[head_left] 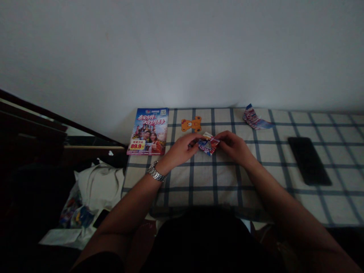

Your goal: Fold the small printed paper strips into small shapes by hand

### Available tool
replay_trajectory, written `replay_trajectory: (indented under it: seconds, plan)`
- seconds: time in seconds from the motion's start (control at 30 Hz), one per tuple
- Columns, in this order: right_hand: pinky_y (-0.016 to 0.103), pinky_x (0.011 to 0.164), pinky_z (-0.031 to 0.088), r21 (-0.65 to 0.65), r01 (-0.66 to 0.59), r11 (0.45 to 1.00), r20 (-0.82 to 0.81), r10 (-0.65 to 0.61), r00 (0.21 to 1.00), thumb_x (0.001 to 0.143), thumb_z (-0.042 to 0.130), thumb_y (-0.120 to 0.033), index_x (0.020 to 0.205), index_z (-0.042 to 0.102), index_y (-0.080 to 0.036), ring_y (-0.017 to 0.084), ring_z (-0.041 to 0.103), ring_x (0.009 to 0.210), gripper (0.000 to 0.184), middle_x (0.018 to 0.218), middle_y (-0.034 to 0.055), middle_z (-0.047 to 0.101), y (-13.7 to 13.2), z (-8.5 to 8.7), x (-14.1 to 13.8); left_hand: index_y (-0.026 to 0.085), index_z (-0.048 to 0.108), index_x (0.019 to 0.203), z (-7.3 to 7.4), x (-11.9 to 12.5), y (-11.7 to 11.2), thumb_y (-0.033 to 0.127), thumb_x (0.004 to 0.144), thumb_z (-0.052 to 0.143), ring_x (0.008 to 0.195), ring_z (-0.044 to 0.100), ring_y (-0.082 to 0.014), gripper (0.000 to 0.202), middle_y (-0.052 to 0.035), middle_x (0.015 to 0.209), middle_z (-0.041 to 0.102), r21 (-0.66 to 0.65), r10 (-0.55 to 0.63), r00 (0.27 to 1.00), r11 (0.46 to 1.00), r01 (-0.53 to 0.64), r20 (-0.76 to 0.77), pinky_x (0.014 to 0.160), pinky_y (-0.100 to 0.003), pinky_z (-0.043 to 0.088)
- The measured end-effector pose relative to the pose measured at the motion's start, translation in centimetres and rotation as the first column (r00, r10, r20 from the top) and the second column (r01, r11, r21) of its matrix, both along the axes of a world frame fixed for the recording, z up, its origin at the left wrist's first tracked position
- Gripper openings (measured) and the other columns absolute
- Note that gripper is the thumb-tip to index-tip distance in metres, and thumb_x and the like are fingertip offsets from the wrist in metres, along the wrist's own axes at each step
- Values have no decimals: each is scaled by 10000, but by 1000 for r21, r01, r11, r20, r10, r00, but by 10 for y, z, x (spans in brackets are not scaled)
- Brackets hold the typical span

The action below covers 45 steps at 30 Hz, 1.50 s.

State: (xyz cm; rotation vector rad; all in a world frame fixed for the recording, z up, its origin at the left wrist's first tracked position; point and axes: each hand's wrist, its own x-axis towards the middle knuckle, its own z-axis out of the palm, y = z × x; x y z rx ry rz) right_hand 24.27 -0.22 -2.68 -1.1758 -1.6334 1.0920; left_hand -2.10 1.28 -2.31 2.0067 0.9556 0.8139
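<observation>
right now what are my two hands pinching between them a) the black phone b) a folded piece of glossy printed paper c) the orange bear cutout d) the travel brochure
B: the left hand and right hand meet on a folded piece of glossy printed paper, gripping it between their fingers.

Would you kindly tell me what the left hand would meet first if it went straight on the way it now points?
The left hand would meet the folded printed paper first; its fingertips seem already on it, though depth is hard to judge. The right hand lies just beyond.
</observation>
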Motion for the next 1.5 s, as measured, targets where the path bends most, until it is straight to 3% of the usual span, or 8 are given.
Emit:
replay_trajectory:
  seconds: [0.2,0.37,0.5,0.6,0.73,1.0,1.17,1.5]
  plan:
    - [400,820,669,-132,-1,991,-141,-18,990,969,691,-420,1068,735,-266,219,754,863,188,1021,37,772,-3,6,-2,254,669,1296,2,1,-1,79,953,641,1012,697,-178,386,-55,1205,722,82,25,999,996,-23,-21,846,-317,583]
    - [385,813,661,-104,26,994,-131,-40,991,906,789,-475,1001,715,-258,226,745,894,248,987,39,767,-2,7,-5,246,677,1279,7,2,-3,101,958,617,962,689,-165,357,-57,1161,718,61,-8,1000,998,8,9,814,-298,589]
    - [382,839,642,-105,6,994,-139,-20,990,903,802,-449,1022,709,-259,217,746,892,243,1002,41,773,-2,7,-4,232,643,1286,9,3,-4,167,986,592,987,712,-181,311,-73,1148,721,-90,-34,990,995,47,140,836,-309,612]
    - [375,838,633,-102,-37,994,-156,20,987,917,792,-426,1042,706,-259,207,744,874,226,990,39,773,-4,9,-5,216,609,1288,8,4,-3,333,1035,600,872,715,-174,279,-59,1004,712,-193,74,974,981,-32,215,762,-288,608]
    - [366,859,628,-70,-107,992,-159,94,983,928,780,-403,1054,709,-258,198,742,897,205,1008,38,764,-8,12,-7,178,660,1051,8,7,1,473,1035,595,744,664,-154,303,-36,869,683,-229,151,970,968,-106,191,666,-257,557]
    - [381,860,637,-76,-139,987,-126,129,984,926,778,-421,1068,710,-260,209,744,905,226,1016,43,769,-12,14,-10,164,664,907,6,11,0,400,1000,642,658,593,-109,254,7,763,620,-317,123,961,948,-40,248,598,-213,474]
    - [379,891,629,-78,-139,987,-163,125,979,915,793,-391,1075,698,-254,206,744,934,231,1041,42,765,-10,15,-9,166,663,879,7,12,-3,441,968,688,648,612,-108,290,10,757,622,-413,171,937,910,-31,306,592,-209,510]
    - [391,898,633,-94,-75,993,-148,60,987,897,801,-416,1076,699,-255,213,739,949,261,1039,44,764,-9,15,-8,178,615,847,5,14,-5,426,958,685,599,647,-117,280,24,735,614,-450,180,934,893,-23,309,560,-238,588]
